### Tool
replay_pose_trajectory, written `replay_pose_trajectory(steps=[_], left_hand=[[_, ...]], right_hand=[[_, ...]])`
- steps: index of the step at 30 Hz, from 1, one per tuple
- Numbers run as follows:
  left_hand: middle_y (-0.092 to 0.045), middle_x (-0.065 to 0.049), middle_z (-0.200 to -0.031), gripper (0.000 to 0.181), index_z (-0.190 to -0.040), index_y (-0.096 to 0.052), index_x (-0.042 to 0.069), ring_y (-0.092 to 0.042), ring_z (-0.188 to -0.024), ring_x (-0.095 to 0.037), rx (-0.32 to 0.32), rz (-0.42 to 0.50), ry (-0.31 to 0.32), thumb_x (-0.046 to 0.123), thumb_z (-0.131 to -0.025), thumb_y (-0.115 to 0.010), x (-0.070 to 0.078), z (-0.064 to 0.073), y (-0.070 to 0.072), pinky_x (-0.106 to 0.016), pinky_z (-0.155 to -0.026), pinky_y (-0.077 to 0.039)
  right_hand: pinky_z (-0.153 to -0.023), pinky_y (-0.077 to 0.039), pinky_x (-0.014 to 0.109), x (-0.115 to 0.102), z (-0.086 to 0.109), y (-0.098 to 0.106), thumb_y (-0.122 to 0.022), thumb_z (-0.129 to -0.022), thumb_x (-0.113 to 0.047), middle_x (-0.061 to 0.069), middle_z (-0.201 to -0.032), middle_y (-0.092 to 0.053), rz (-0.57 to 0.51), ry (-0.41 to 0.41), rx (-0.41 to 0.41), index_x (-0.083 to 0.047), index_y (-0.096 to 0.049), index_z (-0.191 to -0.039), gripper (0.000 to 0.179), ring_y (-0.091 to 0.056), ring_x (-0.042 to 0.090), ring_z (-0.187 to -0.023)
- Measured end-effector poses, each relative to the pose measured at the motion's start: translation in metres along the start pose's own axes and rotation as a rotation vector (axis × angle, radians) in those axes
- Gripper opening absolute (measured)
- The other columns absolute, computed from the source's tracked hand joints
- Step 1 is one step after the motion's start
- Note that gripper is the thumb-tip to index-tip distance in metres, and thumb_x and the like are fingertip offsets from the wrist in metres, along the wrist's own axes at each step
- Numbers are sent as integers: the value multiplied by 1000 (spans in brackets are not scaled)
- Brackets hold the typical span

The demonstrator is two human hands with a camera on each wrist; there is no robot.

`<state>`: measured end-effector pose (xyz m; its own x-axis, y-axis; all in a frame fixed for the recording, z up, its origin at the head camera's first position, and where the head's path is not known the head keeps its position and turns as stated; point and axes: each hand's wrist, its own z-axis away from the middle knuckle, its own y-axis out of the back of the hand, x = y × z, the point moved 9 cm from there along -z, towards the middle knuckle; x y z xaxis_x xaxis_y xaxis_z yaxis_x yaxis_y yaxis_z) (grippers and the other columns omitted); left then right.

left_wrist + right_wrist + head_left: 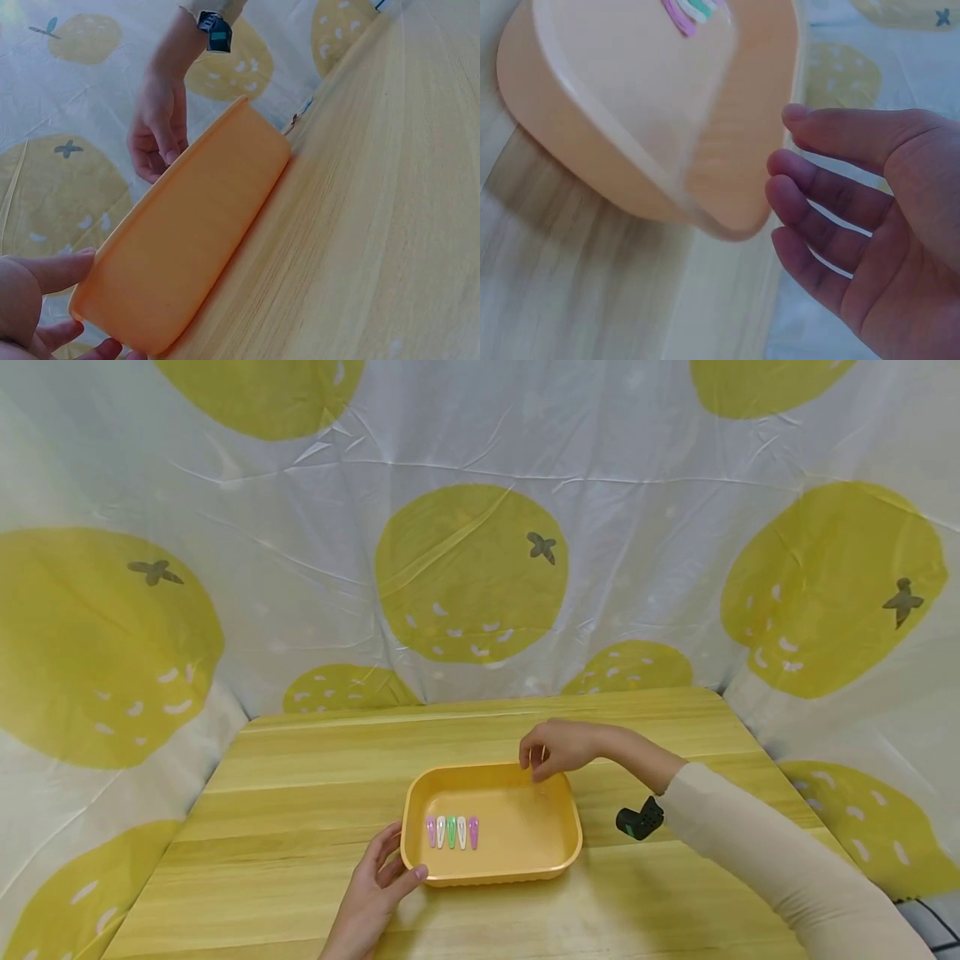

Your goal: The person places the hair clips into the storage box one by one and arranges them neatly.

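Note:
A yellow-orange plastic tray (525,843) sits on the wooden table. Inside, toward its left, several snap hair clips (452,832) in purple, white and green lie side by side in a row. My left hand (367,887) grips the near left corner, thumb over the rim and fingers along the outer wall (187,232). Over the far right corner is my right hand (564,747), its fingers loosely bent and its thumb apart from them. In the right wrist view nothing shows between these fingertips (784,196), which are right at the rim.
The wooden table (300,785) extends around the tray on all sides. A white curtain (465,452) with yellow fruit prints hangs behind and beside it. A small black device (640,818) is at the right wrist. Dark cable (937,920) shows at the lower right.

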<state>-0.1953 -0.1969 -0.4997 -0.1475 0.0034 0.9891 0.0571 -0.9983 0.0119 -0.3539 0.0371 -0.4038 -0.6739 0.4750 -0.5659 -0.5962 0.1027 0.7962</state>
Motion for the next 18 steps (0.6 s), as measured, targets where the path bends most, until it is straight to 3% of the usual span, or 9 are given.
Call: replay_pose_trajectory(steps=[18], left_hand=[[-40,-26,-155,80,-156,-33,2,-45,-138,-47,-2,-6,2,8,-92,-80,0,-1,0,-44,-102,-51]], right_hand=[[-82,-56,32,40,40,18,-75,-96,-10,-4,-97,-67,-22,-71,82,-3,-70,-110,17,-66,12,-90]])
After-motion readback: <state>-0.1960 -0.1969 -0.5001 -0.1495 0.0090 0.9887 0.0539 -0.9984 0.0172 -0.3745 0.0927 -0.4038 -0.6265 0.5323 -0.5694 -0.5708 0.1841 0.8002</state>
